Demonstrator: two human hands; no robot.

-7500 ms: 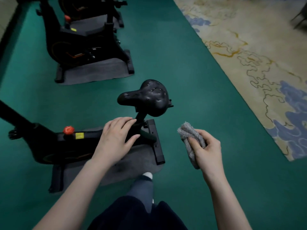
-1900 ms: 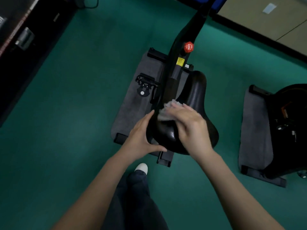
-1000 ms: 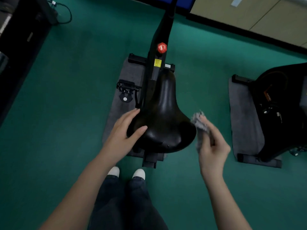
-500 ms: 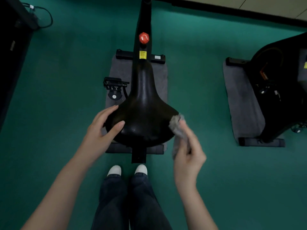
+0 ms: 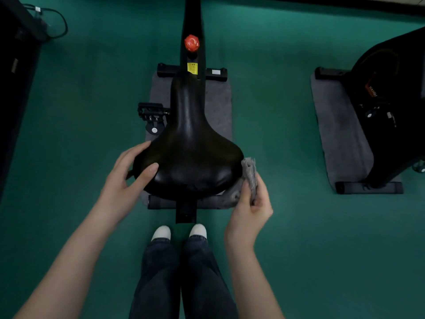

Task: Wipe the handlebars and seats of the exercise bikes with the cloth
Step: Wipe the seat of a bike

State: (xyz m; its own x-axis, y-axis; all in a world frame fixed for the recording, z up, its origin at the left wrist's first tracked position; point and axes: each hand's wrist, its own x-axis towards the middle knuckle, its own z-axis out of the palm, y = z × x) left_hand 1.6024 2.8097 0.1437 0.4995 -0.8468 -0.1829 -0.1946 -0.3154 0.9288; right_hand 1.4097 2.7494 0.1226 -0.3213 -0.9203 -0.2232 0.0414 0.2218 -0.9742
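I stand behind a black exercise bike and look straight down on its glossy black seat (image 5: pixel 190 157). My left hand (image 5: pixel 128 176) rests on the seat's rear left side, thumb on top and fingers around the edge. A grey cloth (image 5: pixel 249 178) is held in my right hand (image 5: pixel 251 203) and pressed against the seat's rear right edge. The bike's frame (image 5: pixel 192 24) runs away from me with a red knob (image 5: pixel 191 43) on it. The handlebars lie out of view.
The bike stands on a grey mat (image 5: pixel 218 104) on green carpet. A pedal (image 5: pixel 153 112) sticks out left. A second black bike (image 5: pixel 395 111) on its own mat is at the right. Dark equipment and a cable (image 5: pixel 55 26) are at the far left. My shoes (image 5: pixel 179 232) touch the rear base.
My right hand slid the cloth from the seat's top to its rear right edge, then lower along it. My view has centred over the seat. My left hand stayed on the left side.
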